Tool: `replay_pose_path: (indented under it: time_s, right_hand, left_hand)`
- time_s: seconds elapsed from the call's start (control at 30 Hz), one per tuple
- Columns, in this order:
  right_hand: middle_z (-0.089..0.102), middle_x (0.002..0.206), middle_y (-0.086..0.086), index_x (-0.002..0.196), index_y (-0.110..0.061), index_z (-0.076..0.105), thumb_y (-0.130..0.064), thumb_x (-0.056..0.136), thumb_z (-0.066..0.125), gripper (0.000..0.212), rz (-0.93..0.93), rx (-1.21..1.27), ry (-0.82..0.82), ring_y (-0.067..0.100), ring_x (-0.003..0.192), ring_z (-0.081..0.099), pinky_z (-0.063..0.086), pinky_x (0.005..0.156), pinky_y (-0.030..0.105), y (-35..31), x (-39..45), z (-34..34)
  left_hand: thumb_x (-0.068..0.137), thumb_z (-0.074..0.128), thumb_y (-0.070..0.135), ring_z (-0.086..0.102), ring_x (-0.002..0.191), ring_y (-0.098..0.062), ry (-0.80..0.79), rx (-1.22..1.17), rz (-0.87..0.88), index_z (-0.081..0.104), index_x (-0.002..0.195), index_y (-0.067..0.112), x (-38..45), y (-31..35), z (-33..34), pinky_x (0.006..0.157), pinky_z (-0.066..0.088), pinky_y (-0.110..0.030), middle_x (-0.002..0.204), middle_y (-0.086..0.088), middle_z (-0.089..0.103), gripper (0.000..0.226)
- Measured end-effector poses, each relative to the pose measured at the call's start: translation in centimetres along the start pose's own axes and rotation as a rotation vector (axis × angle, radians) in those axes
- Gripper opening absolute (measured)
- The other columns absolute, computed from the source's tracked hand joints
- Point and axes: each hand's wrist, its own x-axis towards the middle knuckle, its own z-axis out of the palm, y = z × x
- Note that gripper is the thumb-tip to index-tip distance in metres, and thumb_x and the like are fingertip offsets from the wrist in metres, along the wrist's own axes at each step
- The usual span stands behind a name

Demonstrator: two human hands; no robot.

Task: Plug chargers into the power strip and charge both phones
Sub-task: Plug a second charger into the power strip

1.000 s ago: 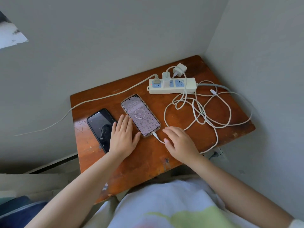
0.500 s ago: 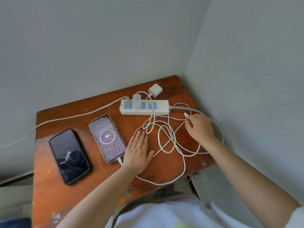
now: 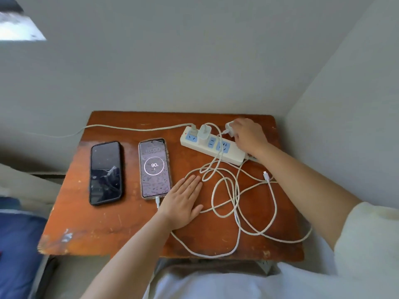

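A white power strip point(image 3: 212, 145) with blue sockets lies at the back of the wooden table point(image 3: 121, 229). One white charger point(image 3: 204, 132) is plugged into it. My right hand point(image 3: 248, 134) grips a second white charger point(image 3: 229, 127) just behind the strip. A lit phone point(image 3: 154, 168) showing 90 has a cable in its bottom port. A dark phone point(image 3: 105, 172) lies to its left with no cable. My left hand point(image 3: 183, 202) rests flat on the table beside the lit phone. A loose cable end point(image 3: 266, 175) lies among tangled white cables point(image 3: 226, 203).
The table stands in a corner, with grey walls behind and to the right. A grey cord point(image 3: 129, 127) runs off the strip to the left over the table's edge. Blue fabric point(image 3: 17, 244) lies at the lower left.
My right hand let go of the loose cable end and moved back to the second charger behind the strip. My left hand stayed flat beside the lit phone.
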Motion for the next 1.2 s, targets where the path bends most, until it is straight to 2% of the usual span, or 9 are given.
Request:
replay_pose_path:
  time_s: [0.13, 0.27, 0.4, 0.53, 0.57, 0.67, 0.87, 1.0, 1.2]
  right_hand:
    - [0.026, 0.153, 0.006, 0.14, -0.019, 0.035, -0.002, 0.09, 0.049, 0.054, -0.104, -0.16, -0.204, 0.026, 0.14, 0.02, 0.023, 0.112, 0.046, 0.4, 2.3, 0.2]
    - [0.048, 0.135, 0.008, 0.129, -0.023, 0.049, -0.016, 0.089, 0.056, 0.042, -0.151, -0.264, -0.182, 0.026, 0.123, 0.041, 0.033, 0.1, 0.043, 1.3, 2.5, -0.5]
    - [0.059, 0.119, 0.012, 0.12, -0.013, 0.055, -0.028, 0.085, 0.061, 0.038, -0.054, -0.042, -0.057, 0.028, 0.107, 0.054, 0.041, 0.089, 0.037, 1.9, 1.1, -1.9]
    - [0.059, 0.117, 0.013, 0.119, -0.009, 0.05, -0.025, 0.08, 0.066, 0.045, 0.077, 0.294, -0.106, 0.026, 0.095, 0.057, 0.043, 0.07, 0.031, 1.7, -1.2, -2.9]
    - [0.06, 0.113, 0.013, 0.115, -0.009, 0.049, -0.025, 0.08, 0.066, 0.042, 0.101, 0.317, -0.13, 0.023, 0.088, 0.055, 0.041, 0.066, 0.029, 1.7, -1.7, -2.9]
    - [0.058, 0.104, 0.006, 0.112, -0.009, 0.047, -0.026, 0.078, 0.069, 0.043, 0.186, 0.432, -0.157, 0.019, 0.083, 0.052, 0.041, 0.065, 0.028, 1.8, -2.9, -2.9]
    - [0.06, 0.114, 0.012, 0.112, -0.007, 0.052, -0.026, 0.086, 0.064, 0.034, 0.224, 0.638, -0.11, 0.02, 0.095, 0.054, 0.043, 0.074, 0.03, 2.3, -3.9, -3.4]
    - [0.058, 0.126, 0.017, 0.123, -0.005, 0.052, -0.025, 0.09, 0.059, 0.039, 0.243, 0.596, -0.086, 0.03, 0.115, 0.054, 0.046, 0.092, 0.038, 1.5, -3.7, -3.7]
    - [0.064, 0.117, 0.014, 0.114, -0.006, 0.059, -0.024, 0.087, 0.064, 0.033, 0.214, 0.586, 0.033, 0.027, 0.107, 0.059, 0.04, 0.076, 0.026, 0.0, -2.7, -4.1]
  left_hand:
    - [0.094, 0.018, 0.047, -0.012, 0.139, -0.017, -0.011, -0.014, -0.009, -0.006, 0.141, 0.015, 0.0, 0.0, 0.1, 0.104, -0.024, -0.032, 0.154, -0.004, -0.005, 0.062]
    - [0.094, 0.024, 0.045, -0.004, 0.14, -0.021, 0.024, -0.013, 0.001, 0.003, 0.142, 0.013, 0.0, 0.1, 0.0, 0.105, -0.02, -0.043, 0.153, -0.006, 0.003, 0.062]
    - [0.093, 0.028, 0.045, -0.001, 0.14, -0.021, 0.023, -0.046, 0.0, 0.007, 0.142, 0.013, 0.1, 0.1, -0.3, 0.106, -0.018, -0.044, 0.152, -0.005, 0.005, 0.062]
    - [0.08, 0.064, 0.034, 0.043, 0.125, -0.031, 0.151, -0.055, 0.025, 0.045, 0.128, 0.004, -0.2, 0.3, -1.4, 0.101, 0.029, -0.051, 0.133, -0.014, 0.05, 0.059]
    - [0.08, 0.065, 0.029, 0.044, 0.124, -0.034, 0.189, -0.122, 0.003, 0.046, 0.126, 0.002, -0.3, 0.2, -1.6, 0.101, 0.029, -0.052, 0.131, -0.016, 0.051, 0.056]
    - [0.086, 0.056, 0.02, 0.033, 0.129, -0.037, 0.314, -0.278, -0.083, 0.042, 0.128, 0.001, -0.2, 0.3, -2.4, 0.103, 0.016, -0.054, 0.135, -0.018, 0.045, 0.049]
    - [0.081, 0.062, 0.013, 0.024, 0.127, -0.034, 0.553, -0.254, 0.024, 0.043, 0.128, 0.001, 3.0, 0.8, -6.8, 0.1, 0.023, -0.057, 0.133, -0.021, 0.046, 0.052]
    - [0.093, 0.041, 0.032, -0.003, 0.136, -0.018, 0.421, -0.01, 0.097, 0.02, 0.14, 0.015, 7.0, 1.1, -9.5, 0.109, -0.002, -0.038, 0.151, -0.008, 0.021, 0.055]
    - [0.095, 0.033, 0.033, -0.003, 0.141, -0.019, 0.412, 0.075, -0.008, 0.019, 0.141, 0.017, 8.5, -0.3, -9.9, 0.107, -0.013, -0.032, 0.153, -0.003, 0.014, 0.05]
